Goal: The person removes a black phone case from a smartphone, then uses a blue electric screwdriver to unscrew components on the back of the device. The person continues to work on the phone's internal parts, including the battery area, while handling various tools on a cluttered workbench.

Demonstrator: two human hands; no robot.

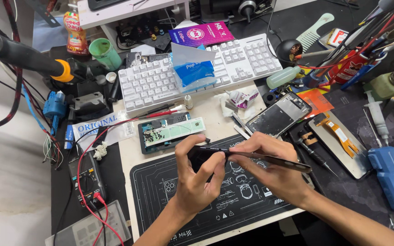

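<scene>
Pinching a thin, rigid, likely fragile dark phone (210,152) edge-on by its rims, left hand (197,175) and right hand (270,166) both grip closed around it.

Taking the white keyboard (197,70) as the mark, a flat magenta printed packet (201,33) lay at its far edge, and a clear plastic pouch with a blue printed panel (192,68) rested on its keys. A bottle with a yellow and red label (75,29) stood beyond its left end. A white label strip with blue lettering (97,126) lay below its left corner, and a small white tube with a pink label (241,97) below its right half. A red printed can (354,64) holding tools stood well right of it. A bare dark phone screen (279,115) lay below its right end, and a display panel with an orange flex strip (340,141) farther right.
</scene>
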